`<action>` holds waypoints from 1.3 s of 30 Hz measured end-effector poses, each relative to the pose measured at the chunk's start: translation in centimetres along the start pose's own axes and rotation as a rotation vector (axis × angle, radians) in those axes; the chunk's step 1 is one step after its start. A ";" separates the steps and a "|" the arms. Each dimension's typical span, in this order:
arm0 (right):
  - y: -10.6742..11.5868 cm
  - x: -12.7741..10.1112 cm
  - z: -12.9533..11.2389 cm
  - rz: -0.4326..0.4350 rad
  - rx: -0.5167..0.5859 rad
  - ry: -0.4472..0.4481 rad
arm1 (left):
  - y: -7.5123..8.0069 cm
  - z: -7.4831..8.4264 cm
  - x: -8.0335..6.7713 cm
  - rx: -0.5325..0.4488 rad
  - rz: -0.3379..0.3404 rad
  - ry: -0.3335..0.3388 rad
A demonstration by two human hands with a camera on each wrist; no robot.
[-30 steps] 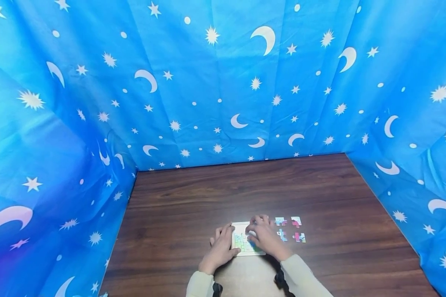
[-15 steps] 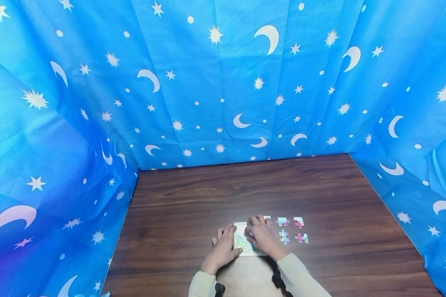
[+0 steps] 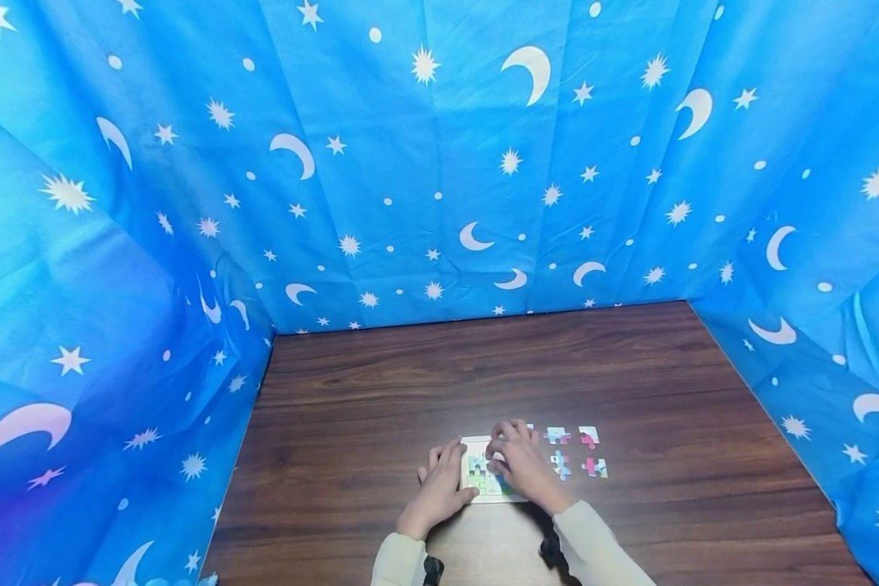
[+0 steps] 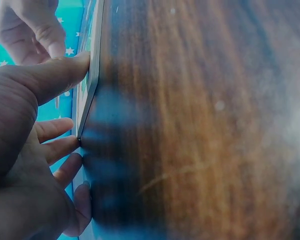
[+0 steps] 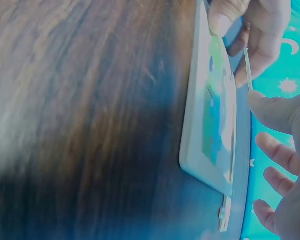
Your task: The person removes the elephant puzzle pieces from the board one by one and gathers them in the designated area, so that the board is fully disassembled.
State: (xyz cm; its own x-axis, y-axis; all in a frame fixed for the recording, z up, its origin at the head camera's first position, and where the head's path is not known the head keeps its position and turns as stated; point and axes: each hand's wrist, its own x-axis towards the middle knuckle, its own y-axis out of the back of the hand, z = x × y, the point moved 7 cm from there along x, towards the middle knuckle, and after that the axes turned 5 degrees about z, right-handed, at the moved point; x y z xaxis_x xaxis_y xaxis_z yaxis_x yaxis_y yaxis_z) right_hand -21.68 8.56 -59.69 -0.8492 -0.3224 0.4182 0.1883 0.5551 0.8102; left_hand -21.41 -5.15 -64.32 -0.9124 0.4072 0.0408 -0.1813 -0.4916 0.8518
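A shallow jigsaw tray (image 3: pixel 476 441) with a pale rim lies flat near the front of the table, partly filled with green and blue pieces. My left hand (image 3: pixel 439 488) steadies its left side. The left thumb (image 4: pixel 65 75) presses on top of the rim, while the fairly straight fingers touch the edge. Over the tray's right half, my right hand (image 3: pixel 526 470) pinches a thin puzzle piece (image 5: pixel 248 70) between thumb and fingers, seen edge-on above the tray in the right wrist view. From the head, this hand hides much of the tray's right part.
Several loose pieces lie right of the tray, among them a blue-and-white one (image 3: pixel 557 436), a pink-and-white one (image 3: pixel 588 437) and a pink-and-green one (image 3: pixel 595 468). Blue star-patterned cloth (image 3: pixel 410 203) walls the dark wooden table (image 3: pixel 366 391) at the back and sides.
The right hand moved a little left over the tray, then back slightly right. The left hand stays at the tray's side. The head view has shifted slightly.
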 end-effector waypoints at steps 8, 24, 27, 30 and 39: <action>1.8 -1.3 1.5 0.043 0.017 -0.028 | -0.2 -0.1 0.1 -0.017 0.008 0.016; 4.4 -3.7 5.3 0.085 -0.047 -0.116 | -0.4 -0.3 0.2 -0.016 0.000 0.057; 4.6 -4.1 5.8 0.075 -0.054 -0.135 | -0.3 -0.3 0.2 -0.019 0.004 0.058; 4.6 -4.5 6.2 0.070 -0.049 -0.143 | -0.3 -0.3 0.2 -0.009 0.008 0.053; 4.3 -4.9 6.6 0.075 -0.055 -0.111 | -0.3 -0.2 0.1 -0.009 -0.018 0.042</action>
State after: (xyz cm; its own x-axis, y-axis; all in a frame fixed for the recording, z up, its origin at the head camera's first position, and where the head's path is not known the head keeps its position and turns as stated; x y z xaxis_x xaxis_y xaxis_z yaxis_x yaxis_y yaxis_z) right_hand -19.97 17.56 -60.98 -0.8805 -0.1930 0.4330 0.2775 0.5306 0.8009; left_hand -21.53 -5.10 -64.70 -0.9235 0.3836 0.0039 -0.2005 -0.4912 0.8477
